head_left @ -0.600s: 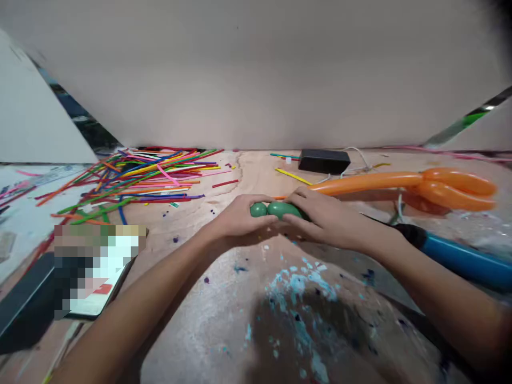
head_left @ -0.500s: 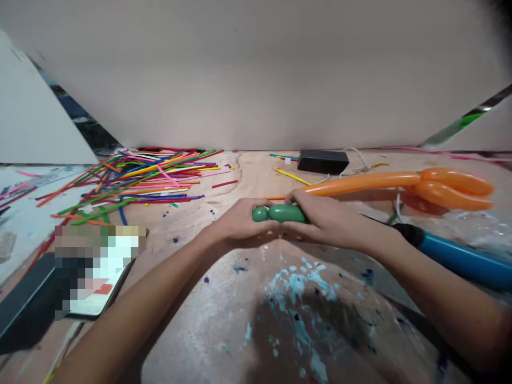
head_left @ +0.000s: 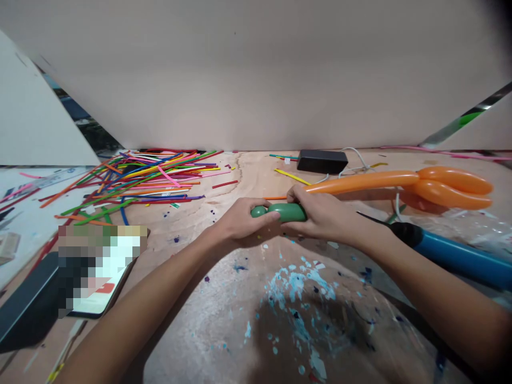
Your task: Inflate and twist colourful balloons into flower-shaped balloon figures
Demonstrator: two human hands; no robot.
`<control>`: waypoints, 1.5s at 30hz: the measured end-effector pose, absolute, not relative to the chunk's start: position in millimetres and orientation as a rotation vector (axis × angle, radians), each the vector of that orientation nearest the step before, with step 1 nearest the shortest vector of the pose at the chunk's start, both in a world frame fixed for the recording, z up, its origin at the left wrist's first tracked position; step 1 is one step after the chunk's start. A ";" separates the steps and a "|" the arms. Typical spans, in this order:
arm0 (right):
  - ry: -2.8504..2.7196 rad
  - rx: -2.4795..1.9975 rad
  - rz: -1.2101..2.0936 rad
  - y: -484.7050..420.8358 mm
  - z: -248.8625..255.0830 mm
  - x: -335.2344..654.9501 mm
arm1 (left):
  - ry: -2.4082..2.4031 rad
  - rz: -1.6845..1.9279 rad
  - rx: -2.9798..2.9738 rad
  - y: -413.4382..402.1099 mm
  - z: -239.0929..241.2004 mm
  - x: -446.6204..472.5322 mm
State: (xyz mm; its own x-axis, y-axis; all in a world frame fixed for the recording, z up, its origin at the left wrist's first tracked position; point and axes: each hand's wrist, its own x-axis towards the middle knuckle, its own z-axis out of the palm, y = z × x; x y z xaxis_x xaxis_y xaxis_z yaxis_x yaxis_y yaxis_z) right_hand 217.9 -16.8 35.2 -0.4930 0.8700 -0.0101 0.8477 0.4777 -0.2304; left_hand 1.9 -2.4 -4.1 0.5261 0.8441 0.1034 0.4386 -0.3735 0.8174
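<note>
Both hands grip a green modelling balloon above the middle of the table. My left hand is closed round its left end, where a small round bubble shows, with the thumb lying across the pinch between bubble and longer segment. Fingers of my right hand wrap the right end of the longer segment. Whatever part of the balloon is behind the hands is hidden. Just beyond my right hand lies an orange twisted balloon, with two loops at its right end.
A heap of uninflated balloons lies at the back left. Near my left forearm a phone, partly pixelated, leans by a dark stand. A black box with a white cable sits at the back; a blue balloon pump lies right.
My left thumb has moved up and over the joint between the small bubble and the longer segment. My right hand has shifted slightly; both hands keep hold of the green balloon.
</note>
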 end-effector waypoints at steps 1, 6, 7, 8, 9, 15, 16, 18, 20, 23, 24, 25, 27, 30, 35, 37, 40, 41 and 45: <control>-2.595 -1.510 0.296 -18.0 35.2 217.6 | 1.052 0.697 2.004 -2.8 -3.3 2.0; -2.665 -1.373 0.398 -23.6 40.5 215.0 | 0.982 0.778 1.937 -5.1 0.4 1.6; -2.671 -1.371 0.398 -24.4 41.3 214.4 | 0.974 0.758 1.923 -5.2 0.5 1.5; -2.662 -1.382 0.383 -25.1 41.6 213.8 | 0.975 0.728 1.915 -5.2 0.6 1.4; -2.638 -1.408 0.353 -25.6 41.5 213.3 | 0.982 0.698 1.915 -5.0 0.5 1.4; -2.576 -1.454 0.339 -26.8 40.7 213.4 | 0.963 0.755 1.924 -4.7 1.9 0.0; -2.591 -1.439 0.359 -26.6 41.2 213.5 | 0.942 0.768 1.906 -4.7 2.2 -0.7; -2.626 -1.411 0.359 -26.5 42.1 213.4 | 0.910 0.758 1.883 -4.3 2.1 -2.2; -2.635 -1.408 0.328 -26.8 41.9 213.2 | 0.907 0.702 1.894 -3.3 1.6 -3.3; -2.588 -1.443 0.338 -27.9 39.9 213.2 | 0.940 0.647 1.944 -2.3 1.2 -3.5; -2.580 -1.442 0.366 -28.2 39.4 213.3 | 0.942 0.656 1.948 -2.3 1.4 -3.3; -2.579 -1.433 0.393 -28.3 39.1 213.4 | 0.934 0.674 1.940 -2.4 1.5 -3.0; -2.603 -1.395 0.425 -28.2 39.5 213.5 | 0.901 0.710 1.908 -2.4 1.8 -2.7; -2.661 -1.354 0.378 -27.6 41.6 212.7 | 0.872 0.700 1.924 -1.2 1.7 -3.3; -2.610 -1.412 0.340 -26.9 40.1 212.9 | 0.931 0.634 1.934 -0.6 1.1 -3.6; -2.588 -1.428 0.393 -26.5 38.2 213.6 | 0.936 0.684 1.915 -1.8 0.7 -2.6; -2.618 -1.402 0.417 -26.0 38.3 213.4 | 0.892 0.746 1.880 -3.6 0.0 -1.0; -2.636 -1.389 0.400 -25.8 39.3 212.8 | 0.883 0.747 1.880 -4.1 -0.1 -0.8; -2.651 -1.413 0.366 -26.1 44.1 210.5 | 0.898 0.657 1.924 -5.2 0.2 -2.0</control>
State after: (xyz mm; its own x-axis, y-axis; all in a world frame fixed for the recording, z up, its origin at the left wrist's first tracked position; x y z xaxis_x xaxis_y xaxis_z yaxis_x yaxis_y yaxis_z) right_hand 210.5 -26.1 44.1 -0.5589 0.8291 -0.0117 0.8014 0.5365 -0.2646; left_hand -2.0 -5.2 0.2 0.5971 0.7971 0.0901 0.3272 -0.3445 0.8799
